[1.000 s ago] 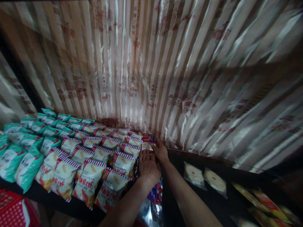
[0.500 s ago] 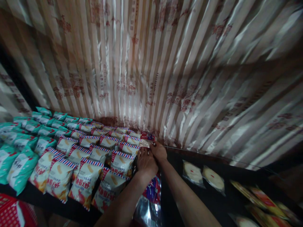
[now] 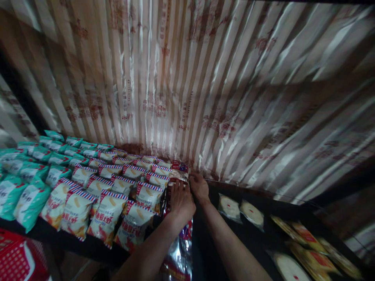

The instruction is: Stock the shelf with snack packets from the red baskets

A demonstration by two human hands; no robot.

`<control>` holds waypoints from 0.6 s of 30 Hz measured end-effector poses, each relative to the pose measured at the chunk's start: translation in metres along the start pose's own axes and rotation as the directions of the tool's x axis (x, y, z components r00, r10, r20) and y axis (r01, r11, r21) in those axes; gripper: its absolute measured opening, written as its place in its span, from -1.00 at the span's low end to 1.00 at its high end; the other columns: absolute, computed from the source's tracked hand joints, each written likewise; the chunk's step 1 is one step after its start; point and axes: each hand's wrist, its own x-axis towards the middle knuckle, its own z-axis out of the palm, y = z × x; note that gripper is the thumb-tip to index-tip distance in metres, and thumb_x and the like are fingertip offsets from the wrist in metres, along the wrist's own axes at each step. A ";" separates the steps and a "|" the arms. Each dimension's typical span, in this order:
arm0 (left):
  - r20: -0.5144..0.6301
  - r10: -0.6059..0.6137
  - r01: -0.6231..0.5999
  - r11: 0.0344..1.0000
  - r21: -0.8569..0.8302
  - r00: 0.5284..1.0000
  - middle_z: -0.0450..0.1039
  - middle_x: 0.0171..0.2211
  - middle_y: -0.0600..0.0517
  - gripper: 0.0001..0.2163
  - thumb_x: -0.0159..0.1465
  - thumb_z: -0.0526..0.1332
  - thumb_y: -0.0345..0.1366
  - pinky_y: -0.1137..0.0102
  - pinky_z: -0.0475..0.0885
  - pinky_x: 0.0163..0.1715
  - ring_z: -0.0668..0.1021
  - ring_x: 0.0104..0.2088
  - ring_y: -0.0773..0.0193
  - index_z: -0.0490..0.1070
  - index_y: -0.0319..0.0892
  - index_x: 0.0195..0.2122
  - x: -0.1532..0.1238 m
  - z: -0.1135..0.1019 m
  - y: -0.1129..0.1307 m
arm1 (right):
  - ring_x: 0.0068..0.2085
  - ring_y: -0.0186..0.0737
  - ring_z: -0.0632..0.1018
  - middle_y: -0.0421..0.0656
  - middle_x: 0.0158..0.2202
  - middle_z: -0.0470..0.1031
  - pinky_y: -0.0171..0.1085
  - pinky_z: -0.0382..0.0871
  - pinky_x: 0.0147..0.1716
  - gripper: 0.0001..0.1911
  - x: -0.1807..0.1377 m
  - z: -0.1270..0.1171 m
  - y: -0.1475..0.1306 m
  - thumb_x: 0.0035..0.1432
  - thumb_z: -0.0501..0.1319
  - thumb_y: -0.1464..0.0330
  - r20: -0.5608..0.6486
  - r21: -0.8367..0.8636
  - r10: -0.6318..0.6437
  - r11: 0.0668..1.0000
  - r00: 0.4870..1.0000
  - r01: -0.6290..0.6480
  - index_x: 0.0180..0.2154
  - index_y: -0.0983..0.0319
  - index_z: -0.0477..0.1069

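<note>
My left hand (image 3: 182,202) lies palm down with its fingers stretched over a dark red and purple snack packet (image 3: 179,167) near the back of the black table. My right hand (image 3: 200,189) rests at the packet's right edge, fingers loosely bent and partly hidden. Beneath my left wrist, closer to me, a shiny silver and purple packet (image 3: 180,249) is partly covered by my forearm. Directly left of my hands stand rows of white snack bags (image 3: 133,226) with red and blue striped tops.
Teal snack bags (image 3: 32,203) fill the far left. On the right lie round pale packaged items (image 3: 252,214) and several yellow packets (image 3: 307,238). A red dotted bag (image 3: 22,257) is at lower left. Behind the table hangs a pleated printed sheet (image 3: 164,97).
My right hand has shifted slightly away from the packet's top, to its right side. My left hand stays on the packet. The view has turned a little.
</note>
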 end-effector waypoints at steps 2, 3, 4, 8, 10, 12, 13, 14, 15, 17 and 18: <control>-0.012 0.015 -0.016 0.999 -0.041 1.000 0.26 0.13 -0.21 -0.58 0.16 -0.04 -0.46 0.18 0.07 0.21 0.20 0.20 0.06 0.29 -0.37 0.05 -0.017 -0.001 0.009 | -0.13 -0.17 0.53 -0.03 -0.15 0.54 -0.26 0.35 -0.11 -0.60 -0.013 -0.009 0.004 0.07 0.00 0.33 -0.023 0.033 0.003 0.999 1.000 -0.002 -0.11 0.29 0.44; -0.022 0.021 -0.022 0.998 -0.066 1.000 0.28 0.12 -0.19 -0.58 0.16 -0.05 -0.48 0.20 0.10 0.20 0.22 0.20 0.08 0.29 -0.37 0.05 -0.029 -0.001 0.013 | -0.14 -0.17 0.53 -0.03 -0.15 0.54 -0.25 0.36 -0.11 -0.59 -0.021 -0.014 0.007 0.07 -0.01 0.31 -0.035 0.054 0.002 0.999 0.999 0.000 -0.11 0.30 0.44; -0.030 0.026 -0.029 0.995 -0.096 0.999 0.29 0.11 -0.18 -0.57 0.15 -0.06 -0.50 0.22 0.13 0.19 0.23 0.19 0.10 0.29 -0.36 0.05 -0.041 -0.001 0.017 | -0.14 -0.17 0.53 -0.02 -0.15 0.54 -0.23 0.36 -0.11 -0.58 -0.031 -0.019 0.010 0.06 -0.01 0.29 -0.051 0.092 0.000 0.996 0.999 0.005 -0.11 0.31 0.44; -0.064 0.107 -0.121 0.955 -0.270 0.992 0.36 0.05 -0.15 -0.56 0.16 -0.10 -0.53 0.24 0.26 0.13 0.35 0.10 0.17 0.28 -0.33 0.05 -0.106 0.008 0.027 | -0.12 -0.10 0.51 0.01 -0.12 0.51 -0.14 0.34 -0.07 -0.54 -0.083 -0.039 0.023 0.01 0.04 0.18 -0.132 0.366 0.049 0.931 0.990 0.003 -0.13 0.31 0.43; -0.097 0.176 -0.200 0.908 -0.368 0.980 0.39 0.01 -0.13 -0.58 0.17 -0.10 -0.51 0.25 0.32 0.08 0.41 0.04 0.20 0.30 -0.29 0.03 -0.145 0.015 0.024 | -0.10 -0.08 0.50 0.02 -0.11 0.50 -0.11 0.32 -0.04 -0.52 -0.122 -0.047 0.030 -0.01 0.07 0.12 -0.164 0.478 0.111 0.878 0.980 -0.020 -0.14 0.30 0.41; -0.103 0.229 -0.251 0.858 -0.447 0.968 0.42 -0.03 -0.13 -0.59 0.17 -0.10 -0.51 0.26 0.37 0.01 0.44 -0.01 0.21 0.32 -0.27 0.01 -0.184 0.022 0.017 | -0.09 -0.11 0.49 0.02 -0.09 0.49 -0.13 0.31 -0.03 -0.51 -0.169 -0.051 0.037 0.01 0.08 0.09 -0.179 0.563 0.153 0.826 0.972 -0.026 -0.12 0.28 0.38; -0.074 0.245 -0.249 0.841 -0.481 0.967 0.44 -0.06 -0.11 -0.59 0.16 -0.10 -0.51 0.28 0.39 -0.02 0.45 -0.04 0.21 0.34 -0.24 -0.01 -0.203 0.025 0.012 | -0.09 -0.13 0.50 0.01 -0.08 0.48 -0.14 0.32 -0.03 -0.51 -0.194 -0.053 0.040 0.02 0.09 0.08 -0.168 0.598 0.168 0.801 0.971 -0.035 -0.09 0.27 0.35; -0.032 0.258 -0.238 0.828 -0.508 0.966 0.46 -0.09 -0.09 -0.60 0.15 -0.10 -0.51 0.30 0.41 -0.06 0.47 -0.08 0.22 0.36 -0.20 -0.04 -0.221 0.027 0.006 | -0.11 -0.15 0.50 0.01 -0.08 0.48 -0.15 0.33 -0.05 -0.51 -0.220 -0.053 0.043 0.04 0.09 0.08 -0.153 0.616 0.188 0.786 0.970 -0.056 -0.07 0.26 0.33; 0.023 0.261 -0.210 0.824 -0.527 0.965 0.47 -0.12 -0.08 -0.60 0.15 -0.09 -0.50 0.31 0.41 -0.08 0.48 -0.10 0.22 0.39 -0.17 -0.07 -0.238 0.030 0.000 | -0.12 -0.15 0.51 0.01 -0.10 0.49 -0.17 0.34 -0.06 -0.51 -0.246 -0.051 0.047 0.05 0.09 0.08 -0.127 0.616 0.212 0.783 0.969 -0.090 -0.06 0.26 0.31; 0.147 0.235 -0.124 0.839 -0.530 0.961 0.48 -0.12 -0.05 -0.61 0.16 -0.09 -0.49 0.35 0.39 -0.06 0.48 -0.10 0.23 0.42 -0.13 -0.09 -0.266 0.036 -0.014 | -0.15 -0.14 0.52 0.00 -0.17 0.52 -0.20 0.38 -0.12 -0.52 -0.293 -0.045 0.055 0.08 0.06 0.07 -0.051 0.547 0.271 0.813 0.961 -0.200 -0.08 0.26 0.32; 0.218 0.200 -0.063 0.858 -0.510 0.955 0.46 -0.09 -0.05 -0.60 0.17 -0.09 -0.48 0.37 0.36 -0.02 0.47 -0.07 0.24 0.41 -0.12 -0.07 -0.278 0.040 -0.021 | -0.14 -0.12 0.53 0.00 -0.18 0.53 -0.22 0.39 -0.14 -0.52 -0.312 -0.040 0.060 0.10 0.03 0.07 0.015 0.492 0.275 0.835 0.961 -0.247 -0.09 0.26 0.33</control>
